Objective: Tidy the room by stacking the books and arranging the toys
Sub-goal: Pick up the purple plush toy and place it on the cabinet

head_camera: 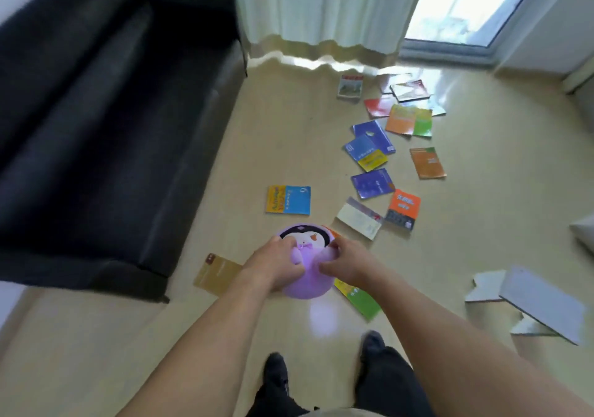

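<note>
Long black fabric sofa (106,120) along the left, pale glossy wooden floor (289,146) strewn with thin colourful paperback books (373,182), round purple penguin plush toy (307,260) held above the floor, left hand (273,264) and right hand (345,264) gripping its sides with curled fingers

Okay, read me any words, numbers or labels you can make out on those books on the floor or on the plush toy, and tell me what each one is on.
None can be read for certain.
Orange and black book: large pale characters, too blurred to read.
Yellow and blue book: print on both halves, blurred.
Purple book: faint lines, too small.
Orange book: small print, unreadable.
Purple penguin plush, held by the left hand and right hand: no text shows.
</note>
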A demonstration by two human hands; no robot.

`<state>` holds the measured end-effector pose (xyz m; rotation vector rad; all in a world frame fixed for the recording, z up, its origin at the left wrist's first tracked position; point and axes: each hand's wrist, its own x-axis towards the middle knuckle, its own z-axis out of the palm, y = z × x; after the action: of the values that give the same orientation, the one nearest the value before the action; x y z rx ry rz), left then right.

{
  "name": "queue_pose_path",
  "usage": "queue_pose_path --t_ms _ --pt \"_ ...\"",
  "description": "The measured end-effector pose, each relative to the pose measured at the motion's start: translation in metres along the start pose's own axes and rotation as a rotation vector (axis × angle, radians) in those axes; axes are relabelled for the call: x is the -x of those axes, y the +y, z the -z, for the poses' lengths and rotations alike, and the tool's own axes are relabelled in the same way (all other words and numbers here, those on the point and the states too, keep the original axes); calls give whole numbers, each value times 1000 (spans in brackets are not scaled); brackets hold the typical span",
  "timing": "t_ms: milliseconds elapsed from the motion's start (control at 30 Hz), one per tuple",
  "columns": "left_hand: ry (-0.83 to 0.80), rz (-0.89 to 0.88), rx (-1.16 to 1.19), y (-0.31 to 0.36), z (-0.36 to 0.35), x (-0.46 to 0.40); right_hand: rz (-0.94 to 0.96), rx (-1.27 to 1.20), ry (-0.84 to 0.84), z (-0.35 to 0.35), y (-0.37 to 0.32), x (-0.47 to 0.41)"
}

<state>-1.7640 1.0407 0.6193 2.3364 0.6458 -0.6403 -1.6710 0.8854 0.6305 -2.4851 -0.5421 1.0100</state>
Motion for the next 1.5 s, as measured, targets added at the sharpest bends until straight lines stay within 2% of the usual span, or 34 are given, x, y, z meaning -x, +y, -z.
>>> queue_pose_path --t_ms 200,400,533,700,900,1133,1267,1500 --pt "-11 -92 -44 132 -24 -49 -52 -93 94 87 101 0" --pt "-24 -211 -64 295 -68 -104 -96 -162 157 209 232 -8" --pt "-48 -280 -181 394 -79 -144 -132 -207 218 281 303 -14" --pt "-44 -306 -255 463 -72 -197 -117 -275 233 340 346 -49" --pt "-36 -308 -267 535 -60 -298 -141 -264 198 419 389 -130" --pt "7 -408 -259 673 -27 -423 -196 -223 262 569 447 -227" --pt "56 -456 -229 760 0 -482 -186 -260 360 660 476 -267" --pt "50 -541 -331 882 11 -572 -232 -397 391 763 550 -329"
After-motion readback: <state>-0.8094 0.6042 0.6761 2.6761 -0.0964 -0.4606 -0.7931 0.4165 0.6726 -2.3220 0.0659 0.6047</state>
